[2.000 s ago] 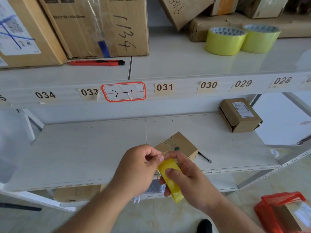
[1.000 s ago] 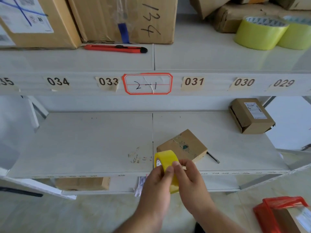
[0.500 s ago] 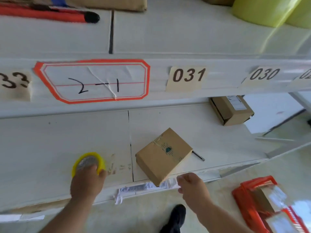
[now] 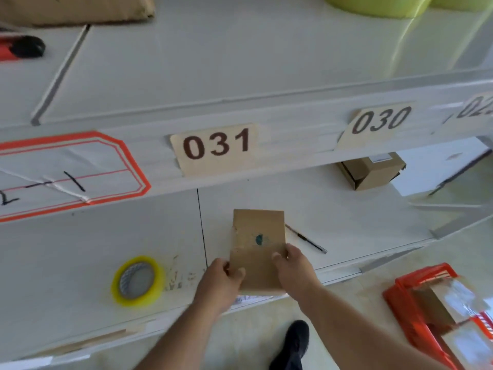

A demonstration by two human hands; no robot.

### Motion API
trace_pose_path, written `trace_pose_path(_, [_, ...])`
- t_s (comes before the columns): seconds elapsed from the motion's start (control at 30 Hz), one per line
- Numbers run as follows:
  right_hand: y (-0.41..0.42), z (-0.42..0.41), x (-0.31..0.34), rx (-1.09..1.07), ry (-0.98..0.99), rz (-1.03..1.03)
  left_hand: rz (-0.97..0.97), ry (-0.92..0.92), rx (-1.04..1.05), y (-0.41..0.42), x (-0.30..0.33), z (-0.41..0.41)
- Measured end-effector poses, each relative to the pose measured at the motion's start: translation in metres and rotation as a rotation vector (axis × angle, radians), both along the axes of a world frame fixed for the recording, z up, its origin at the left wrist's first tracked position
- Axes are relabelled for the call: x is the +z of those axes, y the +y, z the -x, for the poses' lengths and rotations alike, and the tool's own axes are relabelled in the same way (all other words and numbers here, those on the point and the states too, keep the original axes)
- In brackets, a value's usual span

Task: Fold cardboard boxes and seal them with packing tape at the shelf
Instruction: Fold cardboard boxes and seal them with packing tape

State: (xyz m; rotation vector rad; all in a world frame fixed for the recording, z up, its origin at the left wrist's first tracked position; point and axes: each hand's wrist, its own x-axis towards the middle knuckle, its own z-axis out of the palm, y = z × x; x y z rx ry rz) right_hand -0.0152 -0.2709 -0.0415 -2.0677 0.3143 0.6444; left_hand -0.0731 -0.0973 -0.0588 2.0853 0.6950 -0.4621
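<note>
- Gripping the small cardboard box (image 4: 258, 244) from both sides, the left hand (image 4: 218, 285) curls round its near-left edge with the thumb on top, and the right hand (image 4: 293, 268) clasps its near-right edge the same way.
- The box now sits square to the person at the near edge of the lower shelf (image 4: 93, 249), right of the panel seam; half a second ago it lay turned at an angle and neither hand touched it.
- The yellow tape roll (image 4: 138, 281) lies flat on the shelf to the left, well apart from the box; the left hand, which was on it a moment ago, has let go.
- A second ago both hands were working at the roll in the air, so the tape has been put aside for the box.
- My judgement: the box is being picked up or straightened for folding or checking, with sealing yet to come.
- A thin pen (image 4: 306, 238) lies just right of the box, and another brown box (image 4: 372, 170) stands far right.
</note>
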Motion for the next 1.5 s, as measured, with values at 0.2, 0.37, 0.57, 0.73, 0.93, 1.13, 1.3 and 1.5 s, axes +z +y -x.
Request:
trace_pose_path(0.2, [-0.012,-0.030,-0.013,0.419,-0.168,0.335,0.060,0.060,0.093,-0.020,-0.001,0.031])
trace_pose_path(0.37, [-0.002,0.000,-0.029,0.649,-0.578,0.462,-0.036,-0.123,0.447,0.017,-0.003,-0.022])
trace_pose_path(0.57, [0.018,0.031,-0.059,1.011,-0.738,0.515,0.392,0.049,0.511,0.007,-0.022,-0.046])
trace_pose_path(0.73, [0.017,0.003,-0.050,0.857,-0.598,0.572,0.421,0.062,0.553,0.007,-0.023,-0.047])
trace_pose_path(0.93, [0.022,-0.028,-0.041,0.626,-0.351,0.557,0.290,0.051,0.535,0.002,-0.025,-0.046])
trace_pose_path(1.13, [0.016,-0.057,-0.021,0.405,-0.126,0.443,0.293,0.050,0.504,-0.043,-0.020,-0.010])
trace_pose_path(1.3, [0.000,-0.027,0.012,0.520,-0.562,0.549,0.716,-0.007,0.714,-0.044,-0.008,-0.009])
trace_pose_path(1.5, [0.004,0.046,-0.027,0.793,-0.758,0.597,0.492,-0.061,0.720,-0.043,-0.013,-0.008])
